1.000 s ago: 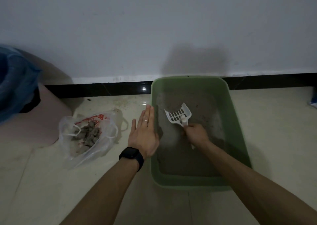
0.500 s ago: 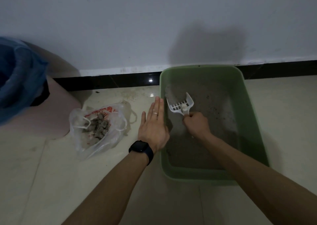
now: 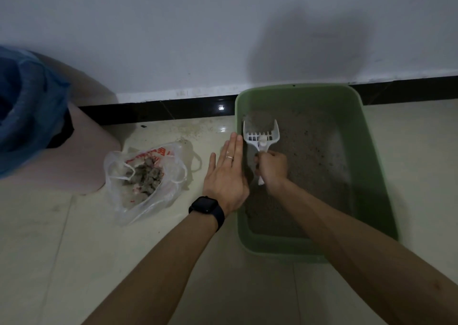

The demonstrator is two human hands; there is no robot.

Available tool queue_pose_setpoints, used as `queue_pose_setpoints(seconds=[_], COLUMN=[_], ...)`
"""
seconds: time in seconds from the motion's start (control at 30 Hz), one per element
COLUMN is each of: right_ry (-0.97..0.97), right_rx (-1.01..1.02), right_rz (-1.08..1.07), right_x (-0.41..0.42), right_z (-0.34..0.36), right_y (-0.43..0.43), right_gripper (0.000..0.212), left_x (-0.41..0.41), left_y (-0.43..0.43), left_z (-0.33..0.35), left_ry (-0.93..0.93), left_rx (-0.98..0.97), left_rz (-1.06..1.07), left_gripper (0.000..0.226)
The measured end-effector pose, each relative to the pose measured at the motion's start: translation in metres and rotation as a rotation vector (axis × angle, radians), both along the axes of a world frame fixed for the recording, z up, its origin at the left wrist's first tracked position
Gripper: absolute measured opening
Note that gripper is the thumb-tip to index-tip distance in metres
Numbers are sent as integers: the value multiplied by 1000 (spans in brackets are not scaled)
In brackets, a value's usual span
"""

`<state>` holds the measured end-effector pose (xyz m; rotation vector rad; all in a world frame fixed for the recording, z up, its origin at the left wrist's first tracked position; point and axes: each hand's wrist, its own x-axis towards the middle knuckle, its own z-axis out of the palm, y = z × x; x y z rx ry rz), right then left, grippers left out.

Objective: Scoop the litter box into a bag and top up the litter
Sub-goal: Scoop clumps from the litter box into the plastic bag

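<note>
The right hand grips the white slotted plastic scoop, dug into the far-left corner of the green rectangular plastic litter box. The left hand, flat and straight-fingered, rests at its left rim, probably steadying it. The open clear plastic bag waits left, close for dumping.

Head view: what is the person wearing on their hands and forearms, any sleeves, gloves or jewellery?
No sleeves or gloves show; the left forearm and right forearm are bare. The left hand has a thin pale ring on one finger and, at its wrist, a black smartwatch with a rounded rectangular face and dark band. The right hand shows no ring or watch.
</note>
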<state>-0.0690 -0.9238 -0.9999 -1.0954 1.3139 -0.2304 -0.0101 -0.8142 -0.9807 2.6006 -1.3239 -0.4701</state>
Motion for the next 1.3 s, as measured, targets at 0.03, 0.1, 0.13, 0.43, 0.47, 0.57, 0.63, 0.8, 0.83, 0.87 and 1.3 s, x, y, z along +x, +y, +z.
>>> queue_pose_setpoints(seconds=[0.03,0.1,0.13,0.43,0.47,0.57,0.63,0.8,0.83,0.87,1.3], right_ry=[-35,-87,-109,-234,-216,-158,-137,-35,-15,-3,-33], right_rx=[35,91,120,208,161,-4,-83,-315,-341,-360,-390], right_rz=[-42,-92,-95,-158,-126,-8,10,60,95,124,210], right_x=[-1,-1,-2,-18,-22,-38,-47,-71,-78,-84,-113], right_z=[-1,-1,-2,-1,-1,1,3,12,15,18,49], right_y=[0,-3,-4,-23,-26,-31,-32,-34,-35,-36,-24], right_gripper=[17,17,18,19,20,20,18,27,27,28,29], left_x=[-1,-2,-2,-3,-3,-3,-3,-4,-4,-5,-8], left_y=[0,0,0,-1,-1,-1,-1,-2,-2,-1,16], left_z=[0,1,2,3,4,7,9,13,14,15,24], left_ry=[-1,-10,-10,-16,-18,-19,-18,-23,-21,-19,-47], left_rx=[2,6,10,45,48,68,89,122,125,128,153], left_rz=[2,16,26,51,51,49,47,43,41,39,-19], left_gripper=[87,87,87,87,87,88,87,87,87,87,70])
